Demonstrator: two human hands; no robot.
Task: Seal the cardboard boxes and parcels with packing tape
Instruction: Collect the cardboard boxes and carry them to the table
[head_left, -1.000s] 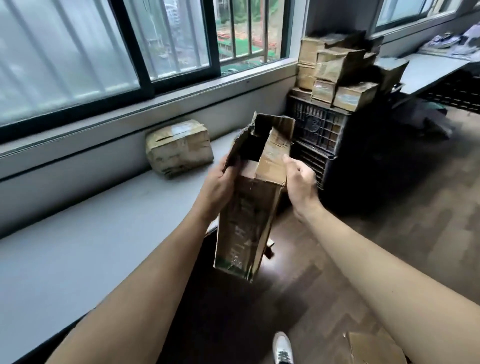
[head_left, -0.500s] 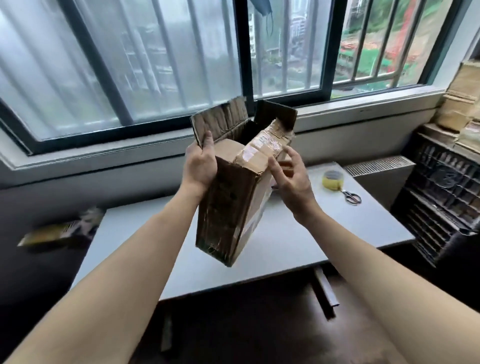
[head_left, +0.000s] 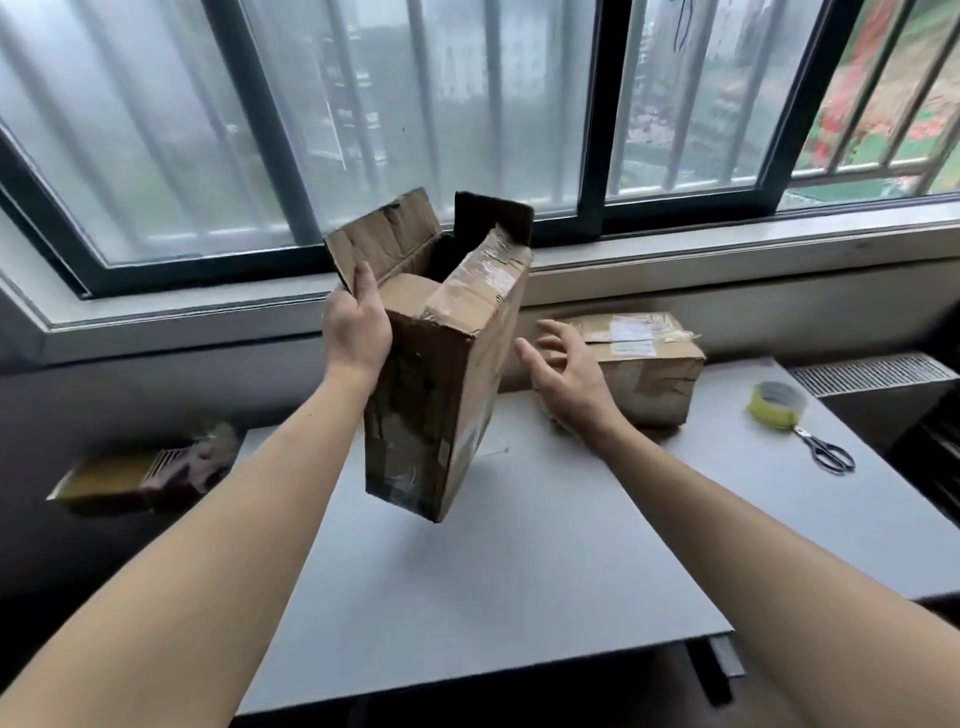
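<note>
A tall worn cardboard box (head_left: 441, 405) with its top flaps open hangs tilted above the grey table (head_left: 519, 561). My left hand (head_left: 358, 332) grips its upper left edge by a flap. Just right of the box my right hand (head_left: 563, 374) is spread, fingers apart, off the cardboard. Behind that hand a taped brown parcel (head_left: 644, 364) lies on the table against the wall. A roll of yellow-green packing tape (head_left: 777, 404) sits at the table's right side, with scissors (head_left: 826, 451) beside it.
A window with bars and a grey sill (head_left: 727, 249) runs behind the table. Left of the table, lower down, lies a flattened yellowish box (head_left: 140, 473). A radiator grille (head_left: 872, 371) stands at the right. The table's front edge (head_left: 467, 696) is near me.
The view turned from the crate stack to the table. My right hand has let go of the box flap and opened beside it. The box came lower over the table.
</note>
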